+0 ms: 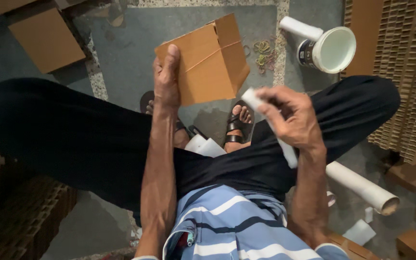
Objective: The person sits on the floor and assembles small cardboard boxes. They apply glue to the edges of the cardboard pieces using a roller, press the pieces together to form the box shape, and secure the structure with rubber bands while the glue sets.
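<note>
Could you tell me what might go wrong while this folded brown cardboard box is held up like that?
1. The left hand grips the folded brown cardboard box only at one edge, in mid-air, so it could tilt or slip.
2. The white paper strip in the right hand looks loosely pinched and may crease or land askew.
3. The open white plastic bucket stands near the knee and could be knocked.
</note>
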